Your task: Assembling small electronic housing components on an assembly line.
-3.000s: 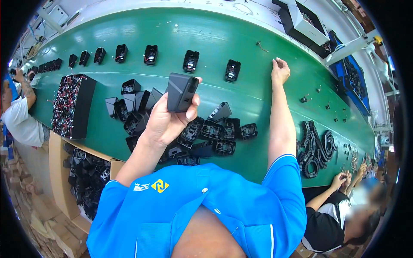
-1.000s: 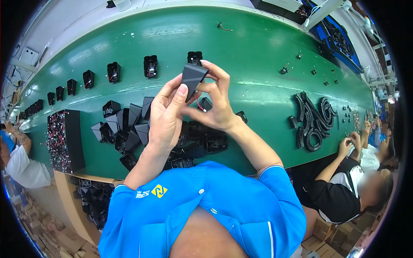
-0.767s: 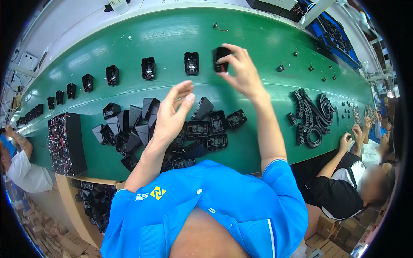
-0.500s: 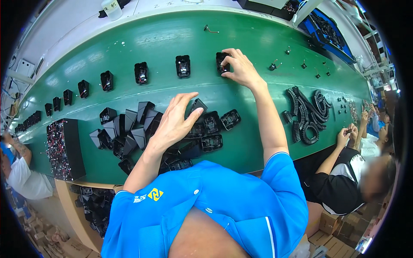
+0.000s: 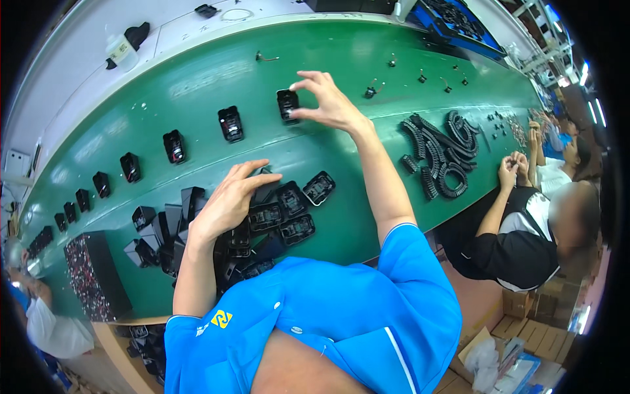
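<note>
we looked down on a long, glossy green work surface (image 5: pixel 341 52), the person's two hands well apart over it. we saw the right hand (image 5: pixel 331 108) reach across, thumb and fingers parted beside a black, open-topped plastic housing (image 5: pixel 286 108), which lay at the right end of a spaced row of similar black housings (image 5: pixel 174 146); we could not tell whether the fingertips touched it. nearer the body, the left hand (image 5: pixel 230 200) was open, fingers spread, above a loose heap of black plastic housings (image 5: pixel 266 217). we saw black ribbed strips (image 5: pixel 414 139), some coiled, to the right, and a black box (image 5: pixel 113 269) of red-and-white wired parts at left.
</note>
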